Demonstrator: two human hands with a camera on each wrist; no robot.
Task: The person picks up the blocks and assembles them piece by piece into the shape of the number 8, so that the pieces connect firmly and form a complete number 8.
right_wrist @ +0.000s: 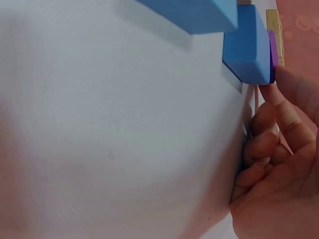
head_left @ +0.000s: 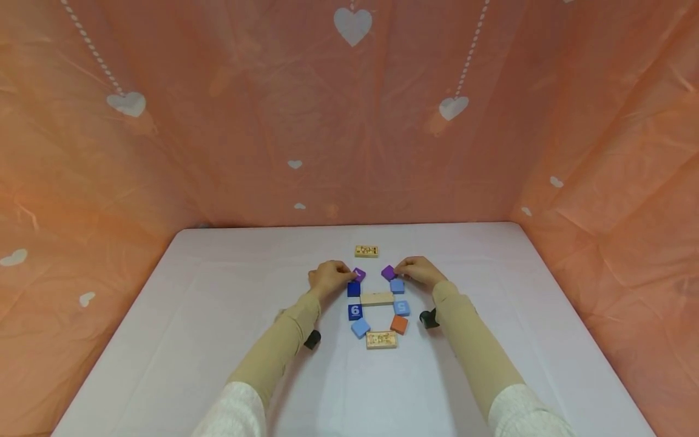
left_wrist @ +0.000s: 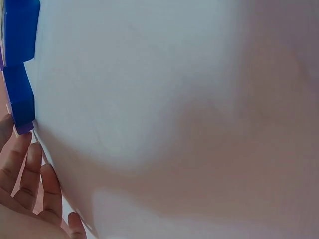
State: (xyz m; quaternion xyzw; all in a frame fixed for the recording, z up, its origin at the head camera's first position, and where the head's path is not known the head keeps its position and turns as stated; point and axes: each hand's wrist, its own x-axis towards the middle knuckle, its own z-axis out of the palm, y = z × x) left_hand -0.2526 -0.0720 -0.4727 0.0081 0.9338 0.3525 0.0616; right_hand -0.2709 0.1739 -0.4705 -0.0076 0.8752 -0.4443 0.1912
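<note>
My left hand [head_left: 330, 276] pinches a purple tile [head_left: 358, 274] with a white mark, at the upper left of a ring of blocks. Across from it, my right hand [head_left: 420, 270] pinches another purple tile [head_left: 388, 272] between thumb and forefinger. Just below the left tile lies a dark blue tile [head_left: 354, 289]; a light blue tile [head_left: 397, 286] lies below the right one. In the left wrist view, the dark blue block [left_wrist: 20, 97] mostly hides the purple one. The right wrist view shows a purple edge [right_wrist: 272, 55] behind a light blue block [right_wrist: 246, 45].
A plain wooden block [head_left: 377, 299] lies across the ring's middle. Lower down are a numbered dark blue tile [head_left: 355, 312], light blue tiles [head_left: 361, 328] [head_left: 401, 308], and an orange tile [head_left: 399, 324]. Printed wooden blocks lie at the near end [head_left: 381, 340] and far end [head_left: 366, 251].
</note>
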